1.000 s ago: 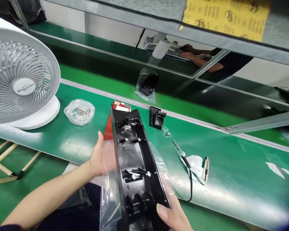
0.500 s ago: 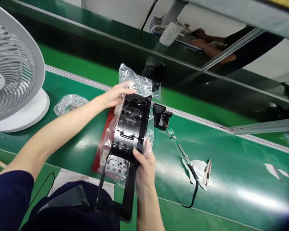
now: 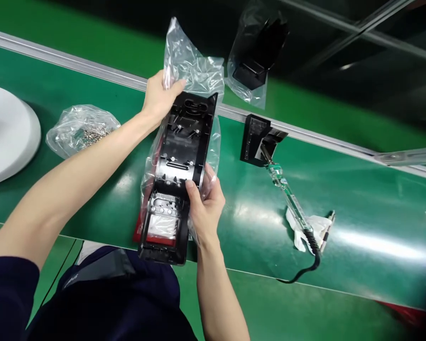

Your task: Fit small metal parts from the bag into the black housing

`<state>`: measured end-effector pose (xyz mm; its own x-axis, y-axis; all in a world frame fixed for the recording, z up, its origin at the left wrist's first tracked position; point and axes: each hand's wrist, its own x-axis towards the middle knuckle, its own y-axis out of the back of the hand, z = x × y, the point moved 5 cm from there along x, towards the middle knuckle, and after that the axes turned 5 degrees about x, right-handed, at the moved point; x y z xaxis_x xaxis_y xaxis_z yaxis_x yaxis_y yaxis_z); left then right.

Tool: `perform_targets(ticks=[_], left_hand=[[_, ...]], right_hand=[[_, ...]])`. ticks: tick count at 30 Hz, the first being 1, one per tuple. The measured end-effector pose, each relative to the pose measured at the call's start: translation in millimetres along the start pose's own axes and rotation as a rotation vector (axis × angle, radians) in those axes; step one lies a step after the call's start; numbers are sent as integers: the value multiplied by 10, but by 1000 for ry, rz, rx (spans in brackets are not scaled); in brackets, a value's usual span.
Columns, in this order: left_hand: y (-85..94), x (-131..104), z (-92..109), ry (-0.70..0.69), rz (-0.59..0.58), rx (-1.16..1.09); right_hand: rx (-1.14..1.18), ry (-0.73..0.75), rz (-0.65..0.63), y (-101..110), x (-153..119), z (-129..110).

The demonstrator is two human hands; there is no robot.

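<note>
A long black plastic housing (image 3: 180,142), with ribs and a rectangular opening at its lower end, is tilted over the bench in front of me. My right hand (image 3: 206,203) grips its right edge, thumb on top and the fingers partly hidden behind. At the upper left corner, my left hand (image 3: 163,97) is closed on a clear plastic bag (image 3: 199,71). The bag sticks up past the housing's top and shows along both sides behind it. Part of a red mat (image 3: 137,229) shows below the housing.
A soldering iron (image 3: 291,199) rests in a black stand (image 3: 255,139) on the right, its handle over a crumpled white wipe (image 3: 317,225) beside a pen-like tool (image 3: 328,232). A bag of small metal parts (image 3: 81,130) and a white fan base (image 3: 12,135) are left. Another bagged black part (image 3: 255,66) lies behind.
The housing's lower end has come up away from my body, over the bench. My view has tilted down, so most of the fan and the other person's arms have left the picture.
</note>
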<state>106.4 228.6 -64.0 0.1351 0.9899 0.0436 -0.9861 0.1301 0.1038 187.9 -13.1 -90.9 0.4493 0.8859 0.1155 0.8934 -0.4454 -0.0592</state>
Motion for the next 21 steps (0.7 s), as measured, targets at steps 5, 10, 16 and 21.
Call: perform_targets(ticks=[5,10,16,21], left_hand=[[-22,20,108,35,17,107],[-90,28,134,4,-112,233],[-76,-54,51,-127,-165,90],[-94,-131,143,-83,-159,136]], right_hand=[[-177,256,32,-66,121,12],[-353,413,20,-65,65,-79],[-511,452,26,-92,-139,-95],[-540,409,18,-91,-108,-45]])
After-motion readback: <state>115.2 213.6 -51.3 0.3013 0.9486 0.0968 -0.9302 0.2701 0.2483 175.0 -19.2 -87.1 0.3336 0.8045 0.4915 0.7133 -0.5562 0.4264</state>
